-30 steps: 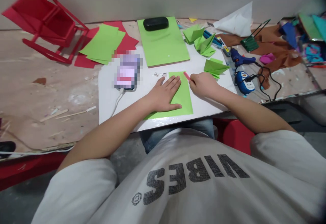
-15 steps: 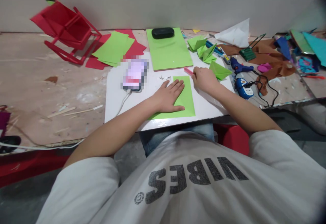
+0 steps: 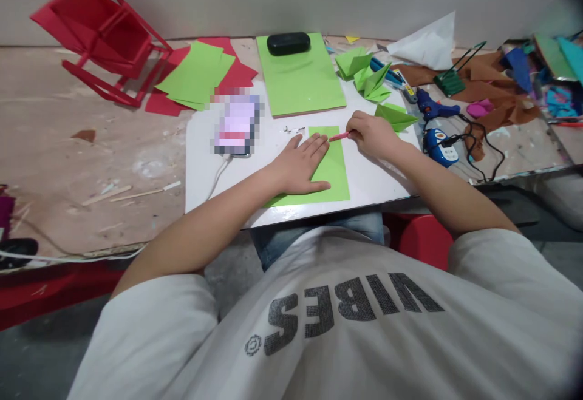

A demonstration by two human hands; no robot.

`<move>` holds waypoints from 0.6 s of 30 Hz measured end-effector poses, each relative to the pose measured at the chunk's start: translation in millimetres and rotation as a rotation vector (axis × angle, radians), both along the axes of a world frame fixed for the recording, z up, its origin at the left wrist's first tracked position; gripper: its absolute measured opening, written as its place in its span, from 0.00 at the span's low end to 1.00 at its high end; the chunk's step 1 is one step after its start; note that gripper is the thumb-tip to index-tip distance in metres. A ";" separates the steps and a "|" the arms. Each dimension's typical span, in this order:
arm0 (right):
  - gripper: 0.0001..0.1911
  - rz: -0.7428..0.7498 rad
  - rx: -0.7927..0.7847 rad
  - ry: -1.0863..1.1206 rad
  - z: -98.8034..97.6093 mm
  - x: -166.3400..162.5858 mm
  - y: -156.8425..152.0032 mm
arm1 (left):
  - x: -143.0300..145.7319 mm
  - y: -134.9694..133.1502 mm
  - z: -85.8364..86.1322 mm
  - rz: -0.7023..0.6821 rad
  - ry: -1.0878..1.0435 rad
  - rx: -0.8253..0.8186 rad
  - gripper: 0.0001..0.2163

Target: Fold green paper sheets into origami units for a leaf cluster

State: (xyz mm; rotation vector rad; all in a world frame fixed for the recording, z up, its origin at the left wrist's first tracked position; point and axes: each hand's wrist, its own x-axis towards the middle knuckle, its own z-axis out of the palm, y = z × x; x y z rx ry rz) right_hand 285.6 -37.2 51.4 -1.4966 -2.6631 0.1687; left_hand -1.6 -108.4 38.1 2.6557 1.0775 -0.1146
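My left hand [image 3: 303, 164] lies flat with its fingers spread, pressing a green sheet of paper [image 3: 336, 166] onto a white board [image 3: 200, 172]. Closed round a slim pink stick-like tool [image 3: 338, 137], my right hand [image 3: 371, 135] is just beyond the sheet's right edge. The tool's tip points left over the paper, close to my left fingertips; its exact kind is too small to make out. Folded green paper pieces [image 3: 395, 117] lie just behind my right hand. Part of the sheet is hidden under my left palm.
A phone [image 3: 237, 124] with a white cable lies to the left. At the back, a black case [image 3: 288, 43] rests on a stack of green paper [image 3: 305, 87]. A red miniature rocking chair [image 3: 109, 42] stands back left. Right are a blue glue gun [image 3: 435, 105] and a power socket [image 3: 441, 147].
My right hand has turned and shifted slightly, so the pink tool now lies nearly level with its tip over the green sheet. My left hand stays on the paper. The view has tilted a little.
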 end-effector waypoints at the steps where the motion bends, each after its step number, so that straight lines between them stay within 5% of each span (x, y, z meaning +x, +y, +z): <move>1: 0.18 0.015 -0.003 -0.013 1.9 1.8 -1.8 | -0.4 0.3 -0.7 0.002 -0.005 -0.002 0.56; 18: 0.13 0.520 -0.083 -0.043 10.0 8.2 -66.5 | -10.0 6.7 -14.1 -0.032 -0.034 -0.011 0.57</move>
